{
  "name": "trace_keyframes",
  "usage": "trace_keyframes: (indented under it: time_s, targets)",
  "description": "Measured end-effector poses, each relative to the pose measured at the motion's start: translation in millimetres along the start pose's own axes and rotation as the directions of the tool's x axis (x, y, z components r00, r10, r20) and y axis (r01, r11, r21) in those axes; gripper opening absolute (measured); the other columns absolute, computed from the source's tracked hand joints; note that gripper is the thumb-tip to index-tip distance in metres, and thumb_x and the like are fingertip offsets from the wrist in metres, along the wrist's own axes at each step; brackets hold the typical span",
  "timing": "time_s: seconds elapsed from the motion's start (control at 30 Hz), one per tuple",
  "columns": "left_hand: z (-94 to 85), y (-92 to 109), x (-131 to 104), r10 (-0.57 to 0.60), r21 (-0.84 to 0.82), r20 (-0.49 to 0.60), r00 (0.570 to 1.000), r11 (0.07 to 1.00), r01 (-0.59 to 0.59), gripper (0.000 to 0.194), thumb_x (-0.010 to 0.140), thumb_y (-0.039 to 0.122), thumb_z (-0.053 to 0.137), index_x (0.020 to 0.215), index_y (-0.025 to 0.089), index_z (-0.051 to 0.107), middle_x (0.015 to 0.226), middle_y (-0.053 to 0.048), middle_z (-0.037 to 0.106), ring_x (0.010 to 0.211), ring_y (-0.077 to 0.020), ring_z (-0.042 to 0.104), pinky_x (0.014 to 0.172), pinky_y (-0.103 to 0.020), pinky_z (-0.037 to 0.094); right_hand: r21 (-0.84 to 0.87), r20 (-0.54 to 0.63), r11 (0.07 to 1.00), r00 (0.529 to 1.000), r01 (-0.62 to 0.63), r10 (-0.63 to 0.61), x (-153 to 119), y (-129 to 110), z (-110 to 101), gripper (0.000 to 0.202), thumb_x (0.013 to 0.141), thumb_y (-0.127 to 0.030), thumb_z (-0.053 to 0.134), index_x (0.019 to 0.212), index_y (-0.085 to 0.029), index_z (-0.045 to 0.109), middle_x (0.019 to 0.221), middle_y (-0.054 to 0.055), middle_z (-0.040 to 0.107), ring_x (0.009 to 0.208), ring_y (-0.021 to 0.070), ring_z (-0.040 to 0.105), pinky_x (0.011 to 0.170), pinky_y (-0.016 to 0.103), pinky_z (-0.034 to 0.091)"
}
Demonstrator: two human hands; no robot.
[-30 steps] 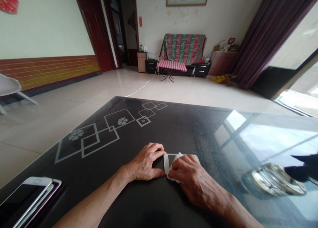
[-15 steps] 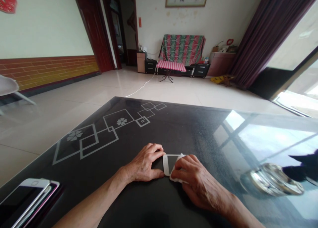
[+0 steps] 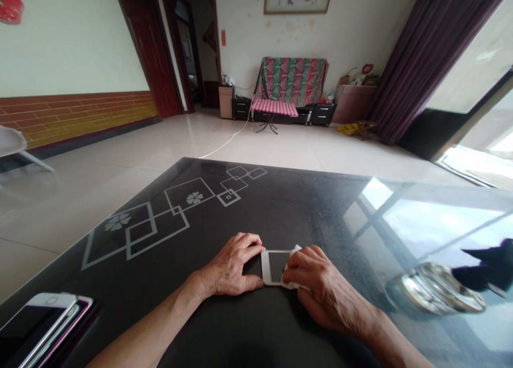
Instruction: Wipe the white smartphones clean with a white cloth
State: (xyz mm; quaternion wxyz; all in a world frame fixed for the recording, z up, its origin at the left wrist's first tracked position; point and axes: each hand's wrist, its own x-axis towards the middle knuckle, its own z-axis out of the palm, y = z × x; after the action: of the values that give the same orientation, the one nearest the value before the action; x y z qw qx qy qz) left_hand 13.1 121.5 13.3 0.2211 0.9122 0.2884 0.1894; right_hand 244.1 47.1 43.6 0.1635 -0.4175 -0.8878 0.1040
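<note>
A white smartphone [image 3: 276, 267] lies flat on the dark table, its screen facing up. My left hand [image 3: 232, 264] steadies its left end, thumb at the near corner and fingertips at the far corner. Bunched under the fingers of my right hand [image 3: 315, 272] is a white tissue [image 3: 289, 281], pressed on the right part of the screen. That hand hides the phone's right end and most of the tissue.
Several stacked phones [image 3: 44, 325] sit at the table's near left. On the right stands a shiny glass-like ornament [image 3: 441, 290] with a dark top. The glossy tabletop [image 3: 280, 208] bears grey square patterns and window reflections. Beyond it is a small checked table [image 3: 274, 107].
My right hand has slid slightly to the right with the tissue, baring a little more of the screen. My left hand keeps its place on the phone. The view has shifted slightly.
</note>
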Motion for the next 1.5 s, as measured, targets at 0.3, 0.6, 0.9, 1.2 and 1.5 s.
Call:
trace_keyframes:
  time_s: [0.3,0.6,0.9,1.2,1.5]
  targets:
    - [2.3,-1,0,-0.004,0.016,-0.009,1.0,1.0,0.004,0.051,0.069,0.035,0.075,0.114,0.022,0.057,0.121,-0.006,0.052,0.108,-0.0258,0.048,0.096,-0.04,0.041,0.003,0.002,1.0,1.0,-0.008,0.008,7,-6,13,0.036,0.076,-0.004,0.046,0.104,-0.022,0.061,0.099,0.005,0.054,0.093,0.0211,0.045,0.087,0.039,0.035]
    - [1.4,0,0,0.005,0.018,-0.015,1.0,1.0,-0.005,0.05,0.068,0.034,0.076,0.113,0.022,0.058,0.12,-0.006,0.052,0.106,-0.0251,0.048,0.095,-0.039,0.04,0.002,-0.033,0.999,0.998,-0.047,0.047,6,-8,16,0.036,0.08,-0.004,0.045,0.107,-0.022,0.059,0.103,0.005,0.054,0.095,0.0213,0.044,0.089,0.039,0.034]
    - [1.8,0,0,0.002,0.017,-0.017,1.0,1.0,-0.001,0.052,0.067,0.036,0.076,0.114,0.021,0.058,0.121,-0.007,0.052,0.107,-0.0256,0.048,0.096,-0.04,0.041,-0.009,-0.014,0.998,0.998,-0.061,0.061,6,-5,13,0.033,0.081,-0.005,0.046,0.105,-0.023,0.06,0.101,0.005,0.056,0.095,0.0207,0.046,0.09,0.038,0.035]
    - [1.9,0,0,0.004,0.03,-0.01,1.0,1.0,-0.003,0.053,0.069,0.038,0.075,0.116,0.02,0.057,0.121,-0.007,0.052,0.108,-0.0258,0.048,0.097,-0.04,0.041,-0.041,-0.058,0.993,0.992,-0.112,0.11,11,-9,13,0.028,0.088,-0.011,0.044,0.111,-0.021,0.056,0.11,0.007,0.055,0.1,0.0219,0.047,0.093,0.04,0.034]
    - [3.0,-2,1,0.004,0.015,-0.026,1.0,1.0,-0.004,0.052,0.067,0.038,0.077,0.113,0.021,0.059,0.119,-0.007,0.054,0.106,-0.0261,0.049,0.095,-0.04,0.041,-0.049,-0.084,0.988,0.986,-0.148,0.143,13,-8,17,0.025,0.087,-0.009,0.045,0.102,-0.022,0.061,0.101,0.005,0.057,0.092,0.0206,0.047,0.088,0.037,0.036]
